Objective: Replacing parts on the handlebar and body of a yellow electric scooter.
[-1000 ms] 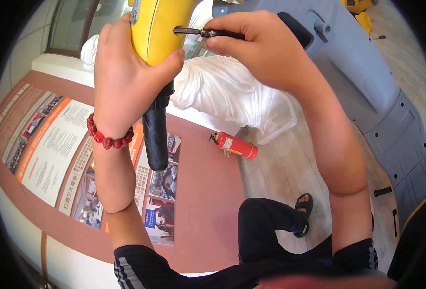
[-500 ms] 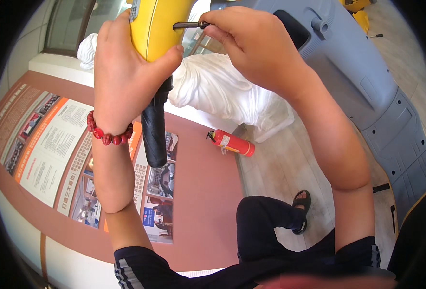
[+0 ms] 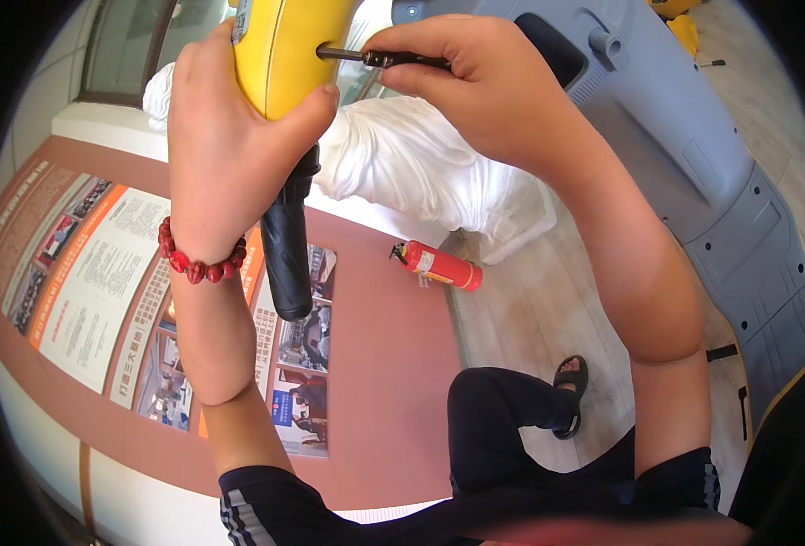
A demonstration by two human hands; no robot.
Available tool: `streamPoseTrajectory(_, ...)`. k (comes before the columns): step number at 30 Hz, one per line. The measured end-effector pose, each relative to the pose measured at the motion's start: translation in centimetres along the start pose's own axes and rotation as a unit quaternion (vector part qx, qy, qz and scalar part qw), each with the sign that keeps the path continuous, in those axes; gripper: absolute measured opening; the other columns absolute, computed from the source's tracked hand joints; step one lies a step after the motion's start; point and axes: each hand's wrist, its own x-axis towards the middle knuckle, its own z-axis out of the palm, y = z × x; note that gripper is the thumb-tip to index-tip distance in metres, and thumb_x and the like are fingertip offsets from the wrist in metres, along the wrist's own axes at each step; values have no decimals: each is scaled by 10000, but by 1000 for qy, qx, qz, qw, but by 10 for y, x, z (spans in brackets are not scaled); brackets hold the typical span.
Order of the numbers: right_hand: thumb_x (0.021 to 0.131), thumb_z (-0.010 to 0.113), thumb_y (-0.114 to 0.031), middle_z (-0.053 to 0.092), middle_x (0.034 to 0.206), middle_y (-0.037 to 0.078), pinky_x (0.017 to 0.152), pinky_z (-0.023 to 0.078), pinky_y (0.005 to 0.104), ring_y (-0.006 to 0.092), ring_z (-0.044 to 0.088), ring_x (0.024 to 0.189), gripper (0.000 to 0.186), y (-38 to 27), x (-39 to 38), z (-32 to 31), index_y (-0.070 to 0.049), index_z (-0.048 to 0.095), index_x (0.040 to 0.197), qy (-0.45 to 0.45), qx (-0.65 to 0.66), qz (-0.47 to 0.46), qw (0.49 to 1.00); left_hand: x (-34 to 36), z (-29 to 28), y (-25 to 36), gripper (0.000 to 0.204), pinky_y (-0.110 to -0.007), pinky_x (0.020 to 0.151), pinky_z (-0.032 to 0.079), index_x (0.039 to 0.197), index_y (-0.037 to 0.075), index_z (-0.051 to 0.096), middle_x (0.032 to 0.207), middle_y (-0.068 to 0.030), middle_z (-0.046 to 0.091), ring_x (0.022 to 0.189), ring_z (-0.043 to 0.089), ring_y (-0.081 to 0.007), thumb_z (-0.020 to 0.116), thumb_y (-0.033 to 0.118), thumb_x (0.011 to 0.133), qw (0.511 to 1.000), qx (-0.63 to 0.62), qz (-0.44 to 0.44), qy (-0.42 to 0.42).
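My left hand (image 3: 225, 146) wraps round a yellow handlebar cover (image 3: 295, 59) at the top of the view, thumb pressed along its lower edge. Below the cover a black rubber handlebar grip (image 3: 288, 259) points down toward me. My right hand (image 3: 484, 86) is closed on a screwdriver (image 3: 386, 59), with the dark handle between thumb and fingers. The metal shaft lies level, and its tip is inside a round hole in the cover's right side, where I cannot see it. The cover's upper end is cut off by the frame.
Grey scooter bodywork (image 3: 666, 136) stands at the right. Behind my hands is a white draped statue (image 3: 421, 168). A red fire extinguisher (image 3: 437, 265) is on the floor beside a brown wall panel (image 3: 393, 391) with posters. My sandalled foot (image 3: 570, 382) shows below.
My fingers sit differently on the screwdriver, and more of its dark handle shows. The cover, the grip and my left hand have shifted slightly left. The tip is still in the hole.
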Motion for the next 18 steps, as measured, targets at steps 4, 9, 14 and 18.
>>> streamPoseTrajectory(4,868,650,-81,657,847,104,679,478,287,167,600,713,225,-11,-6,-2,2,676,1075,26,-188,-13,982,2,2,0,596,-433,777,443,1076,-85,536,910,-205,530,890,526,-352,756,296,675,999,-29,8,28)
streamPoseTrajectory(9,877,641,-106,667,838,122,658,475,291,185,601,677,225,-8,0,1,17,670,1064,-12,2,90,996,3,0,2,579,-431,778,445,1068,-80,536,916,-201,534,894,528,-351,753,292,682,999,-18,12,23)
streamPoseTrajectory(14,903,566,-172,595,678,49,601,435,294,121,530,646,248,5,19,-16,56,662,899,-171,177,128,961,1,-1,2,636,-368,834,470,1246,-52,500,1055,-176,547,958,574,-270,743,281,762,1000,10,-22,-9)
streamPoseTrajectory(18,900,545,-117,643,724,146,633,460,352,259,597,670,202,-1,16,-18,45,665,921,-159,43,91,982,0,1,2,607,-403,787,462,1143,-69,534,956,-192,548,906,559,-321,760,291,709,1000,-13,-2,13)
